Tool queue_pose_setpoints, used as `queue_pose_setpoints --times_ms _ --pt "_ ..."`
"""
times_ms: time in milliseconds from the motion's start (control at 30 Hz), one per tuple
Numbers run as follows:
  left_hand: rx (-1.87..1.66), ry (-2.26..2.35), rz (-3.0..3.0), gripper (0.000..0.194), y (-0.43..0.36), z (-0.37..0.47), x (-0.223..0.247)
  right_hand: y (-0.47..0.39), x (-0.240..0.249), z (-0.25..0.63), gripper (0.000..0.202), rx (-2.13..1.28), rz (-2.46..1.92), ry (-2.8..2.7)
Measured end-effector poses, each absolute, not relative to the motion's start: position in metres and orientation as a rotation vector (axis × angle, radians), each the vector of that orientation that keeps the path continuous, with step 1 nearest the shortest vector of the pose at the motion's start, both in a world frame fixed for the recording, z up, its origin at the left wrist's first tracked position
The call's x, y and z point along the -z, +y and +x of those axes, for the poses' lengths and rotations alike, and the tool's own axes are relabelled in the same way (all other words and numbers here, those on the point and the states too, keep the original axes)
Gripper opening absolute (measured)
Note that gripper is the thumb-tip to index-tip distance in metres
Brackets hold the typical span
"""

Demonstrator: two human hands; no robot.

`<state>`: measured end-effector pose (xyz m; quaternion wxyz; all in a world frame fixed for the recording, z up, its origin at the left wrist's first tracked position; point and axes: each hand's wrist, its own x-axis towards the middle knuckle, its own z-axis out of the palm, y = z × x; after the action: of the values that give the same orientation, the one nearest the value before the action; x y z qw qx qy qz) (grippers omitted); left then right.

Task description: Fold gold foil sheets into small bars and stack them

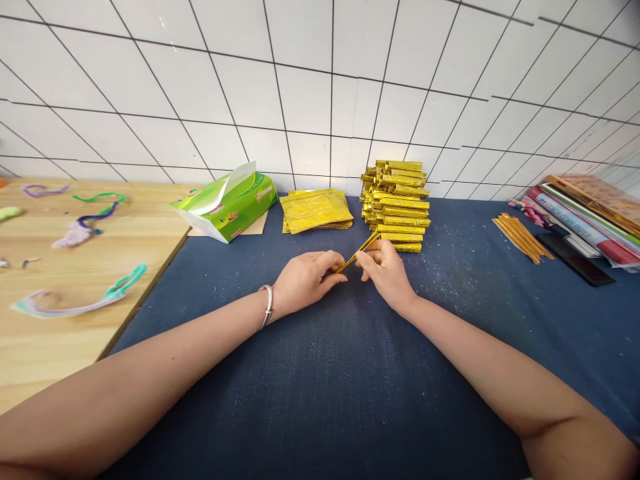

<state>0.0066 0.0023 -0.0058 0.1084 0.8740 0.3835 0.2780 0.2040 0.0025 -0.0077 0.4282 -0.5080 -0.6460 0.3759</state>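
My left hand (307, 281): thumb and fingers pinched on the lower end of a narrow gold strip (356, 255), center of the frame. Silver-coloured bangle (269, 307), smooth and rounded, at my wrist.

My right hand (389, 273): fingers curled, thumb and fingertips gripping the same strip nearer its upper end, just right of center.

The strip: slim, straight, shiny, slanting up to the right between my hands. Its upper end overlaps the gold stack in view; whether they touch, I cannot tell.

Gold stack (403, 203), upper center-right, just beyond my right hand: many slim, flattened rolls of crinkled metallic finish, piled in uneven layers, ends jutting to the left.

Gold sheets (317, 210), upper center: flat, rectangular, wrinkled, in a low pile with edges out of line.

Tissue pack (240, 207), upper left of center: glossy green plastic, white flap raised.

Work surface (320, 400), center to lower edge: dark blue, woven-looking, flecked with pale specks.

Wooden board (50, 360), left side: pale, visible grain, bearing fuzzy bent stems (125, 280) in teal and white.

Flat brownish-gold strips (520, 239), right: fanned, beside a smooth black slab (575, 260).
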Motion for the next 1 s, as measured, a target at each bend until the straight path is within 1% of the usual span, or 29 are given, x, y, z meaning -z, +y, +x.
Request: queue_pose_setpoints --times_ms 233,333,433,667,833,1000 --pt "-0.675 0.965 2.536 0.022 -0.001 0.009 0.006 -0.002 0.01 0.199 0.034 -1.112 -1.19 -1.562" --pt "-0.659 0.901 2.464 0.021 -0.001 0.01 0.005 -0.003 0.009 0.198 0.033 -1.143 -1.157 -1.562" --pt "-0.667 0.869 2.324 0.024 -0.002 0.009 0.003 -0.003 0.008 0.196 0.032 -1.168 -1.126 -1.562" --pt "-0.869 1.009 1.926 0.027 0.004 0.007 0.006 -0.006 0.011 0.193 0.026 -1.15 -1.109 -1.681" --pt "-0.942 0.931 1.748 0.023 0.006 0.01 0.007 -0.009 0.012 0.194 0.024 -1.034 -1.141 -1.807" --pt "-0.953 0.871 1.61 0.021 0.006 0.012 0.006 -0.01 0.008 0.194 0.021 -1.046 -1.11 -1.824"
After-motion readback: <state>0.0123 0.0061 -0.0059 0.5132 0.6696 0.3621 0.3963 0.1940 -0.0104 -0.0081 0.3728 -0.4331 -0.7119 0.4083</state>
